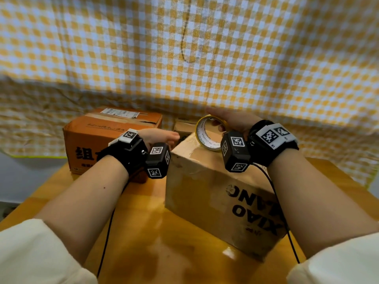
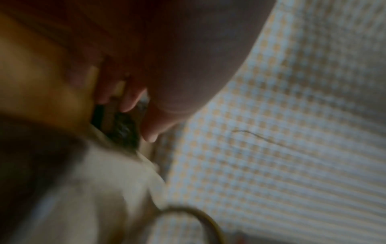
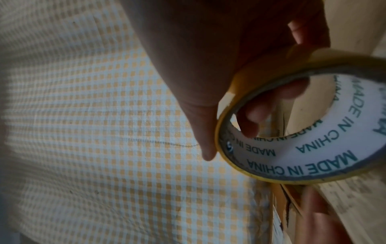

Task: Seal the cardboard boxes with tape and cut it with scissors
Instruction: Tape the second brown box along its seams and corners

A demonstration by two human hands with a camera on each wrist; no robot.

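Yellow-and-white checked cloth (image 1: 266, 58) hangs behind a glossy wooden table (image 1: 143, 253) bearing cardboard boxes. At the right edge, the right hand (image 1: 231, 121) curls its fingers (image 3: 256, 115) through a tape roll (image 1: 209, 134) resting on the plain box (image 1: 205, 191). The left hand (image 1: 160, 136) reaches beyond that box's far corner, its grip impossible to tell. An orange box (image 1: 98, 136) stands at the left edge.

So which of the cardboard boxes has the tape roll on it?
The nearer, plain brown box printed XIAO, where the right hand holds the tape roll on its top. The orange box, back left, carries only a white label.
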